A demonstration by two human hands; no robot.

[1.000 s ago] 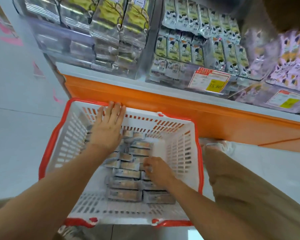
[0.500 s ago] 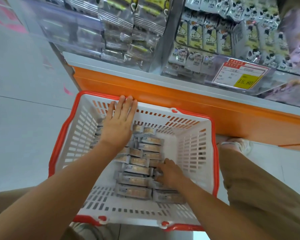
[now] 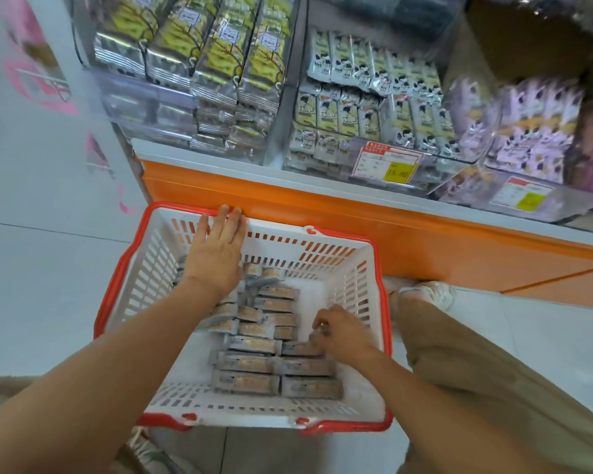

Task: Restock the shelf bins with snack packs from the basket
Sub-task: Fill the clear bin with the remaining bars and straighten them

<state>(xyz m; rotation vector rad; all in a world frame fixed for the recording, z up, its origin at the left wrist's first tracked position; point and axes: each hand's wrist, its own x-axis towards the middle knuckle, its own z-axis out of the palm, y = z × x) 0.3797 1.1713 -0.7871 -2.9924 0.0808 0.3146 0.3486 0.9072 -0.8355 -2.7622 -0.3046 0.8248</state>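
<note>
Two hands in the basket (image 3: 254, 405), no pack lifted yet; a botched grab is the main risk.
Left hand (image 3: 216, 265) lies flat, fingers straight, over the snack packs (image 3: 250, 364) at the basket's far-left corner. Right hand (image 3: 343, 333) curls its fingers onto a pack edge at the basket's right side. Packs sit in overlapping rows on the basket floor; shelf bins (image 3: 151, 111) stand beyond its far rim. Likely failures: the thin edge pinch slips, or one lifted pack drags its neighbours and scatters the rows. The basket may skid if leaned on.

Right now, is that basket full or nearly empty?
Partly filled: snack packs lie in low rows on the basket floor, below its rim; bare white bottom shows.
</note>
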